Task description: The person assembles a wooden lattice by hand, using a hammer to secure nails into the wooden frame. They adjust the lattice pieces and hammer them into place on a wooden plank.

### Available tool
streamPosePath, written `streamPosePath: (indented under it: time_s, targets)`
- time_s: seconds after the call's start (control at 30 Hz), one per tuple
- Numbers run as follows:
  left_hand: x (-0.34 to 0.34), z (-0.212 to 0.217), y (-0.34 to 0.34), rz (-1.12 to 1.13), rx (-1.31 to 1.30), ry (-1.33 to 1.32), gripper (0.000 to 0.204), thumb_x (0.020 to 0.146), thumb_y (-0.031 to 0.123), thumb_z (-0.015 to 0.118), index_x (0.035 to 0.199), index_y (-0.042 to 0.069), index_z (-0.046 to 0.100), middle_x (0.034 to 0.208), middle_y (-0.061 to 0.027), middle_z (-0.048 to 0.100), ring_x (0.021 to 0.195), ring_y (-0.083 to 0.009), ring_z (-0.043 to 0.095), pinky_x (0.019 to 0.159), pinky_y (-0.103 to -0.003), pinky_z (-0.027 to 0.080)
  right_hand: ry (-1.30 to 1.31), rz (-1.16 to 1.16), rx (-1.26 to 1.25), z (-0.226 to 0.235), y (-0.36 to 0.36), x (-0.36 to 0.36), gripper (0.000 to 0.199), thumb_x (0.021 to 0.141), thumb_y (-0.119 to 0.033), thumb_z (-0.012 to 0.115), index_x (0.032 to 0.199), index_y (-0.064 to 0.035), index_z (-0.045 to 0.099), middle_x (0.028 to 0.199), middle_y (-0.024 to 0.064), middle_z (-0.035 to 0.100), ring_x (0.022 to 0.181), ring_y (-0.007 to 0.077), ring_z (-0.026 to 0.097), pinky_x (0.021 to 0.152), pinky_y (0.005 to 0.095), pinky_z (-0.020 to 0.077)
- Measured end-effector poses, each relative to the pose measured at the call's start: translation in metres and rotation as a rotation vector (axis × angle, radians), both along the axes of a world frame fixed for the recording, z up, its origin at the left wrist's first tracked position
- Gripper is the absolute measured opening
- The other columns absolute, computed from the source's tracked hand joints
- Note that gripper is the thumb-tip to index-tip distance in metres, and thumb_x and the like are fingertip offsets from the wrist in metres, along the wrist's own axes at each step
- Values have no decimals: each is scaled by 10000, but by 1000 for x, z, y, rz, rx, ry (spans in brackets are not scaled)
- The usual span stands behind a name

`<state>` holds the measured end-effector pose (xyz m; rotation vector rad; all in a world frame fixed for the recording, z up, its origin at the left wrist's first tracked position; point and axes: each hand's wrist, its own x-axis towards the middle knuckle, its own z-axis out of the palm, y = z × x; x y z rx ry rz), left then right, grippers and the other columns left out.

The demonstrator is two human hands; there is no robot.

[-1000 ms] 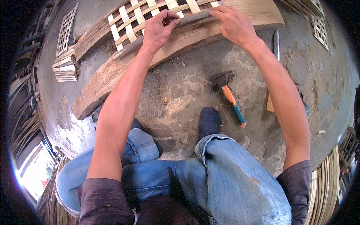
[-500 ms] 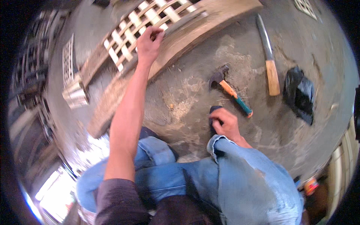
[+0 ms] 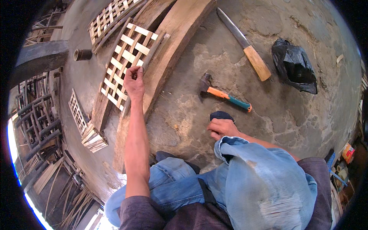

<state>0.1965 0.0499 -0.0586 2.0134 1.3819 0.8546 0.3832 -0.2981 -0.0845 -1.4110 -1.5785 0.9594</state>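
A woven lattice panel of pale strips, edged by thin wooden sticks, lies across two thick wooden planks. Over its right edge my left hand has its fingers curled into a pinch; anything inside them is too small to tell. My right hand rests low in front of the dark shoe tip, beside my knee. Its fingers are bent together and what they hold, if anything, is hidden. A hammer with an orange and green handle lies on the ground beyond that hand.
A wooden-handled long knife and a black plastic bag lie at the right. Another woven panel is at the far left, near a short hollow tube. Bundled pale strips sit beside a small lattice.
The view has swung, so the panel, planks and tools appear shifted. My left hand remains pinched near the panel's right edge, and my right hand stays by the shoe, turned more palm-down.
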Motion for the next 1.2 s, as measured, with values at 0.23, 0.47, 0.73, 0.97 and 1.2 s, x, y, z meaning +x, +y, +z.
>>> streamPosePath:
  time_s: [0.23,0.47,0.73,0.97,1.2]
  targets:
    - [2,0,-2,19,-34,-65,162,918,146,736,992,15,677,850,-18,685,777,-84,613,723,-242,502,19,5,-3,3,4,-1,221,737,-112,685,944,-81,613,872,86,597,822,311,648,666,426,533]
    - [5,-1,-3,29,22,-5,209,905,146,744,1050,20,662,877,-25,698,779,-87,610,737,-244,506,-6,13,-38,2,3,0,229,743,-119,686,959,-79,622,876,94,603,819,323,650,668,432,540]
    - [10,1,-10,31,85,3,307,893,108,742,1154,30,600,904,-47,709,773,-93,613,741,-252,509,-30,38,-88,3,4,0,250,738,-112,697,980,-91,640,879,88,612,822,315,653,664,436,545]
    - [4,-4,-9,54,58,-61,302,881,119,748,1133,43,600,925,-52,711,779,-109,636,752,-270,518,-385,-338,-111,28,80,45,327,777,-130,746,1079,-91,627,1041,113,615,992,326,610,826,427,532]
    - [9,-11,-6,50,99,-99,286,878,91,750,1111,49,591,889,-45,705,760,-104,624,730,-259,524,-471,-152,-220,10,87,69,374,780,-125,767,1110,-72,601,1052,126,591,1026,334,591,853,432,514]
